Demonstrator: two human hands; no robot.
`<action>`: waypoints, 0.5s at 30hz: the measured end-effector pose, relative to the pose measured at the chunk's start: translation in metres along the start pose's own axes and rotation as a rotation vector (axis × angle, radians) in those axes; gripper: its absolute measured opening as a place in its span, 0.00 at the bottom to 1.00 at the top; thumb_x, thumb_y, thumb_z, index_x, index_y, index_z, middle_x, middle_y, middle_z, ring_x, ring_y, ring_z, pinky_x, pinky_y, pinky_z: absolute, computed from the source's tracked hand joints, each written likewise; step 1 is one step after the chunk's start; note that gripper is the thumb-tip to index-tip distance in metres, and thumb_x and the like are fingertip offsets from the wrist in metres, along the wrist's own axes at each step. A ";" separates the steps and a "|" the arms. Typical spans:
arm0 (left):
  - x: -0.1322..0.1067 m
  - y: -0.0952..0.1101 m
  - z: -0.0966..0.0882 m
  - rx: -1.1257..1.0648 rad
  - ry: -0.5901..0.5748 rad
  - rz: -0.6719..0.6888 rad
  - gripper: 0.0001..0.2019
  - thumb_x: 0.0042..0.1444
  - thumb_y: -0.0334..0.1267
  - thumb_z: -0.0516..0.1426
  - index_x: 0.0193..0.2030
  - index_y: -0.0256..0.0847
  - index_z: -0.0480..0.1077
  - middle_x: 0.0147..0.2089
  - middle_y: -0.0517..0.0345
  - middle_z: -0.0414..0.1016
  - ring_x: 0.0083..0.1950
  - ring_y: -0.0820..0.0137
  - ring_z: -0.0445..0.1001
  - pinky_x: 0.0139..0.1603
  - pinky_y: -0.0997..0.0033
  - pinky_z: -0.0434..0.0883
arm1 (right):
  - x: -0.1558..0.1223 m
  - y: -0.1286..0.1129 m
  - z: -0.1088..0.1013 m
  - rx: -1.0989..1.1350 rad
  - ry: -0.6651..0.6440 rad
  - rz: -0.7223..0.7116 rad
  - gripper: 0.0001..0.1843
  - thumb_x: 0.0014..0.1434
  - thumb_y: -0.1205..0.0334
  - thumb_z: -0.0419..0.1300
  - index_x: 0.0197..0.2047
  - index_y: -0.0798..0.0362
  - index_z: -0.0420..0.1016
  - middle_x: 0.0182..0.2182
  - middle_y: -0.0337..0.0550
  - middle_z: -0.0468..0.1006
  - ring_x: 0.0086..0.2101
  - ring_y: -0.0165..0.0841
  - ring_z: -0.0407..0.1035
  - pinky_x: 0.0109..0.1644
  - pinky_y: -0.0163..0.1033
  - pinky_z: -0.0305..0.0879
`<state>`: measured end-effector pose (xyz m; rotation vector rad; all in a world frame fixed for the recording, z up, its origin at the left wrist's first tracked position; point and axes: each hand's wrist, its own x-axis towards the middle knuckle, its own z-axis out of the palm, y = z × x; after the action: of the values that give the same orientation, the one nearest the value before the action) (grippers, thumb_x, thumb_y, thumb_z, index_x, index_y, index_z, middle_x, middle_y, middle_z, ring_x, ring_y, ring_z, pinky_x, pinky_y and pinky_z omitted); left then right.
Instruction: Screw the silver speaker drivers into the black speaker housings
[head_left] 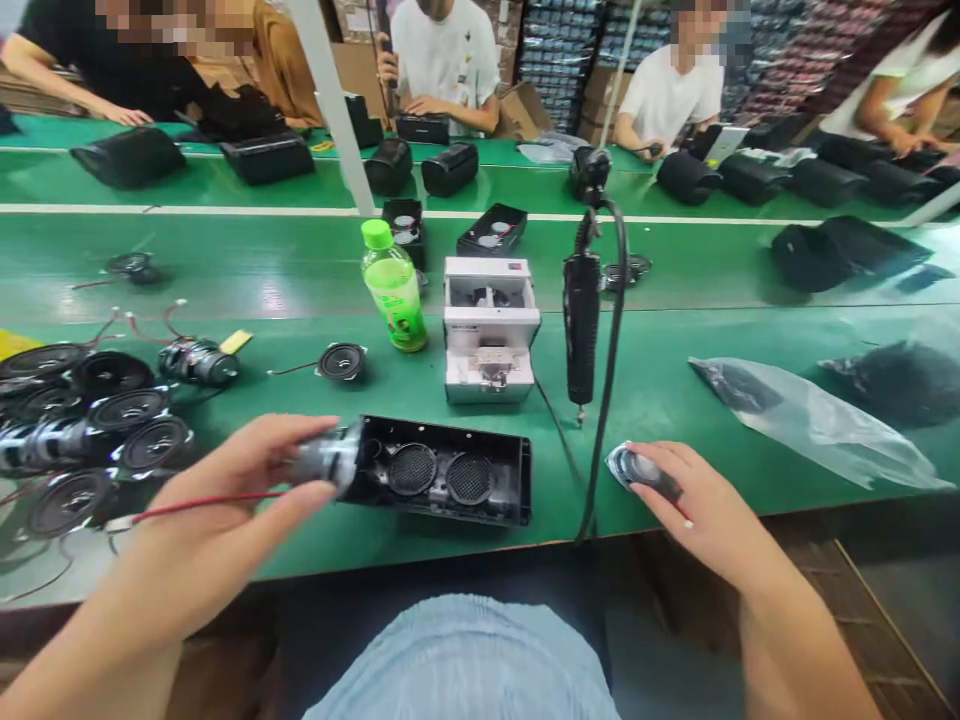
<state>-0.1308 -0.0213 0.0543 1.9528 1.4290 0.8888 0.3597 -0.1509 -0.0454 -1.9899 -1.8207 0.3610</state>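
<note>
My left hand [240,480] holds a cylindrical speaker driver [326,462] between thumb and fingers, with a red wire trailing from it. The driver sits at the end of an open black speaker housing [442,470], which lies on the green bench [450,545] with its two round mesh-covered openings facing up. My right hand [675,490] rests on the bench, its fingers curled over a small round speaker part with a silver rim [624,468]. Most of that part is hidden by my fingers.
Several wired speaker drivers [127,410] lie at the left. Ahead stand a screw feeder [489,330], a green-capped bottle [394,290] and a hanging electric screwdriver [582,325] with its cord. A plastic bag [810,425] lies right. Co-workers sit across the bench among black speaker housings.
</note>
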 end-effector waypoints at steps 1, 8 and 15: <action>0.008 0.002 0.002 0.040 -0.103 0.068 0.22 0.62 0.54 0.67 0.60 0.53 0.80 0.54 0.57 0.84 0.48 0.61 0.82 0.49 0.61 0.83 | 0.002 0.002 -0.001 -0.020 -0.017 0.010 0.20 0.72 0.46 0.60 0.63 0.42 0.77 0.56 0.49 0.81 0.52 0.44 0.80 0.58 0.53 0.80; 0.050 0.009 0.026 0.351 -0.609 0.401 0.23 0.67 0.39 0.52 0.63 0.61 0.80 0.63 0.54 0.81 0.58 0.54 0.83 0.59 0.53 0.81 | 0.003 -0.003 0.001 -0.226 -0.004 0.153 0.38 0.67 0.34 0.62 0.70 0.51 0.69 0.51 0.58 0.80 0.32 0.43 0.77 0.41 0.56 0.80; 0.058 0.001 0.042 0.687 -0.621 0.470 0.19 0.64 0.57 0.60 0.56 0.55 0.82 0.41 0.50 0.78 0.38 0.54 0.80 0.35 0.56 0.73 | -0.010 0.000 -0.009 -0.159 -0.202 0.057 0.31 0.71 0.62 0.53 0.74 0.35 0.68 0.76 0.51 0.63 0.53 0.43 0.82 0.55 0.50 0.84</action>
<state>-0.0851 0.0323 0.0391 2.8039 0.9687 -0.1219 0.3625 -0.1619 -0.0378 -2.1858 -1.9724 0.4624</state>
